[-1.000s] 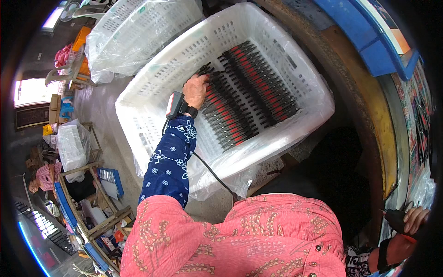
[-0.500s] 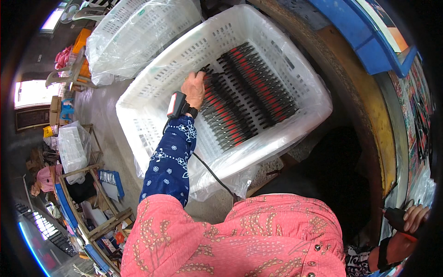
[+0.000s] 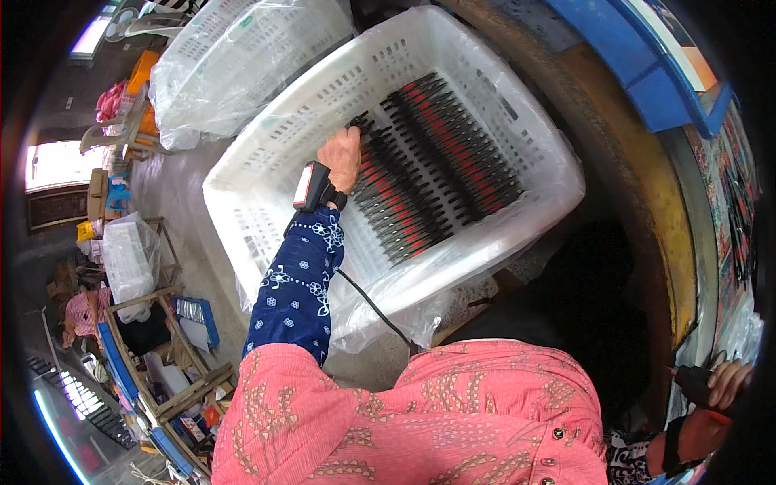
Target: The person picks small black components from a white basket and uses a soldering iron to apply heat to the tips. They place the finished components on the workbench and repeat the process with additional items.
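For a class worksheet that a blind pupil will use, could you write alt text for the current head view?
A person's left hand is inside a white perforated plastic basket, at the upper end of one of two rows of slim black-and-red pieces. The right hand, at the picture's right edge, holds a dark tool.
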The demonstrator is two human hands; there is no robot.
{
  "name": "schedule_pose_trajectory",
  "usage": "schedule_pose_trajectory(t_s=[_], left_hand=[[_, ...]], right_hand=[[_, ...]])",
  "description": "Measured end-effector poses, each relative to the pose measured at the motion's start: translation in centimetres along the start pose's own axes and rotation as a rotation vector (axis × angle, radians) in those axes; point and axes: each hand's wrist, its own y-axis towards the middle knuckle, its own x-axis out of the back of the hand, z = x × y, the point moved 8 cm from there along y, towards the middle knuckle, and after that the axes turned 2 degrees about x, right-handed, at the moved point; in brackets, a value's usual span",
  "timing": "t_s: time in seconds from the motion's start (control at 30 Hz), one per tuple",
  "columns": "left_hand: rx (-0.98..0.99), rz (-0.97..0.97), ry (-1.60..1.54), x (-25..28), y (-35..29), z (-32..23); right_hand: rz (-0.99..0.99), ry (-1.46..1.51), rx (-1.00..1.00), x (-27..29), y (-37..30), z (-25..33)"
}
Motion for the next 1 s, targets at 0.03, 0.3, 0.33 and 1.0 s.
schedule_pose_trajectory(t_s=[0.03, 0.3, 0.33, 1.0], left_hand=[[0.008, 0.022, -0.033, -0.2, -0.4, 0.2], [0.084, 0.063, -0.22, -0.6, -1.1, 1.7], [0.086, 0.056, -0.249, -0.4, -1.1, 1.7], [0.12, -0.053, -0.158, -1.3, 0.4, 2.1]], right_hand=[[-0.003, 0.007, -0.001, 0.0, 0.0, 0.0], [-0.01, 0.044, -0.001, 0.1, -0.1, 0.4], [-0.013, 0.05, -0.003, 0.2, -0.2, 0.4], [0.006, 0.213, 0.001, -0.2, 0.2, 0.3]])
